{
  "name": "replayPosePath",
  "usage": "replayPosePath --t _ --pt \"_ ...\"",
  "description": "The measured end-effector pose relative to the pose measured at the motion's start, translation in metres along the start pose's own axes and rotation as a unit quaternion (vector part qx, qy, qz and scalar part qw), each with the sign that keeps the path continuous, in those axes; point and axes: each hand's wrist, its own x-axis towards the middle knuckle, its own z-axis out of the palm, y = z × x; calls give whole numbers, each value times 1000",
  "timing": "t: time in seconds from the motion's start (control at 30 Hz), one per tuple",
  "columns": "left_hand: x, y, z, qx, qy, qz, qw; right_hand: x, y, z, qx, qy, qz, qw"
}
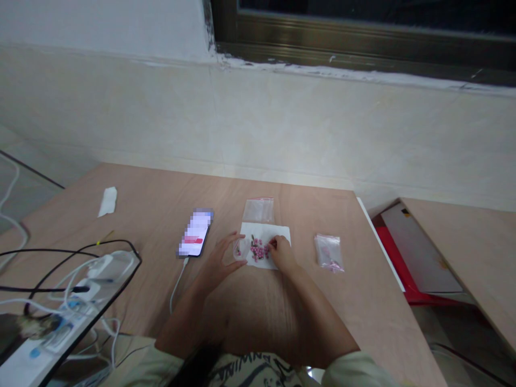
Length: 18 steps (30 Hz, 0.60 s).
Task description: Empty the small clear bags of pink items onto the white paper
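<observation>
A white sheet (282,231) lies flat on the table with a cluster of small pink beads (258,249) and a few dark green bits on it. My left hand (224,256) rests at the sheet's left edge, thumb and forefinger spread apart around a small clear thing (238,249) with some pink in it. I cannot tell whether that is a bag or a dish. At the cluster's right side my right hand (282,252) has its fingertips pinched together, and what they hold is too small to name. Just behind the sheet lies a clear zip bag (258,209).
Another clear bag (329,252) with pink bits lies on the right. On the left are a lit phone (196,232) on a white cable (177,282), a white paper piece (107,201) and a power strip (64,322) with tangled cords. A wall (226,118) borders the table's far edge.
</observation>
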Motion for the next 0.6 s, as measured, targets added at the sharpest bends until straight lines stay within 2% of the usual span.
replayPosePath --t 0.1,0.2,0.27,0.43,0.6 --pt "-2 -2 2 0 2 1 1000 -7 -10 -12 71 20 -7 997" --pt "-2 -5 8 -3 18 -5 1000 -17 -31 -28 153 27 -64 986" --pt "0 -7 13 -4 31 -14 999 -25 -48 -36 188 7 -109 976" --pt "10 -9 25 2 49 -29 998 -35 -75 -36 159 -24 -172 972" --pt "21 0 25 -10 43 -53 998 -35 -69 -31 150 -8 -174 973"
